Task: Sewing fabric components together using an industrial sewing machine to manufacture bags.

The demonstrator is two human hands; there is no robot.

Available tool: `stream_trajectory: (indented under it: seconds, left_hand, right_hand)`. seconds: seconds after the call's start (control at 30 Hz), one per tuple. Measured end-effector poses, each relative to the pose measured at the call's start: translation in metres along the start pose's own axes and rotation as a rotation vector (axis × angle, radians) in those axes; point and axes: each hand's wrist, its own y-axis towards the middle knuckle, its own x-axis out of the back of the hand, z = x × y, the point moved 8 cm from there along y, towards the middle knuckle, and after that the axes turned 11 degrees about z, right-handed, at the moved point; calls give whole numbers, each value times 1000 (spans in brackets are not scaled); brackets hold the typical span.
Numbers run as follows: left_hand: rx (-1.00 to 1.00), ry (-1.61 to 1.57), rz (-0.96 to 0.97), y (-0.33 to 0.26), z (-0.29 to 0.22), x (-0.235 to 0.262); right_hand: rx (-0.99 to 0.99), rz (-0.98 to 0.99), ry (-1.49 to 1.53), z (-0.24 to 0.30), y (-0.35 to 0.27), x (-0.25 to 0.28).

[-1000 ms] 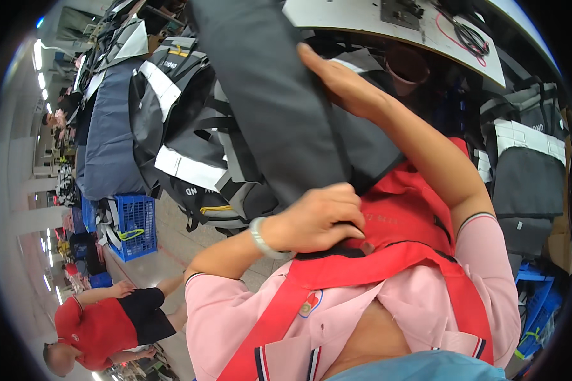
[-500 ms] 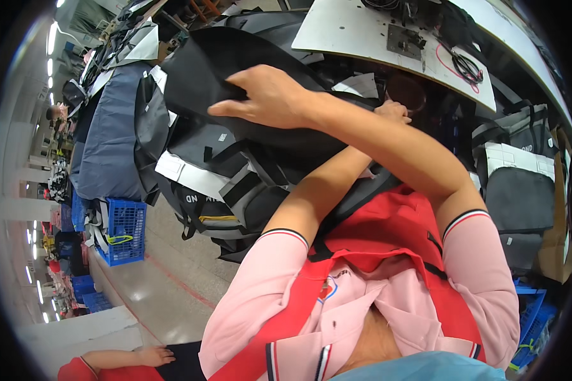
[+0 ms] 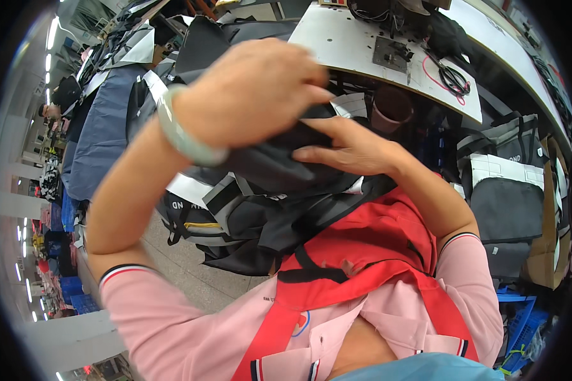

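In front of me lies a black fabric piece (image 3: 279,155), bunched over a heap of black and grey bags (image 3: 235,216). My left hand (image 3: 254,92), with a pale green bangle on its wrist, is raised above the heap and slightly blurred. Its fingers curl in toward the thumb; whatever they hold is hidden. Just right of it, my right hand (image 3: 353,146) has its thumb on top of the black fabric, with the dark cloth between thumb and forefinger. The other fingers of that hand are mostly hidden.
A white sewing table (image 3: 343,44) with a machine and black scissors (image 3: 454,81) stands at the far right. Below it is a round bin (image 3: 391,109). Grey bag panels (image 3: 507,206) stack on the right. Dark blue-grey cloth (image 3: 105,136) hangs at left.
My crossed arms have parted: the left hand swung left and up over the heap, the right drew back rightward. The raised black fabric has come down and bunched toward me.
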Motion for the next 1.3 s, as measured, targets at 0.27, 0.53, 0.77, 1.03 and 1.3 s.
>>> stream_trajectory:
  seconds: [0.27, 0.53, 0.77, 1.03, 1.3]
  left_hand:
    - [364, -791, 389, 7, 16, 14]
    - [163, -814, 232, 89, -10, -47]
    - [343, -1439, 147, 126, 66, -100]
    - [166, -883, 455, 147, 34, -213]
    - [274, -1216, 235, 161, 84, -185]
  right_hand:
    - [-271, 29, 91, -3, -130, 115]
    - [-290, -60, -233, -2, -162, 159]
    - [246, -399, -831, 60, -127, 76]
    - [27, -261, -865, -125, -154, 10]
    - [1, -844, -903, -68, -161, 153]
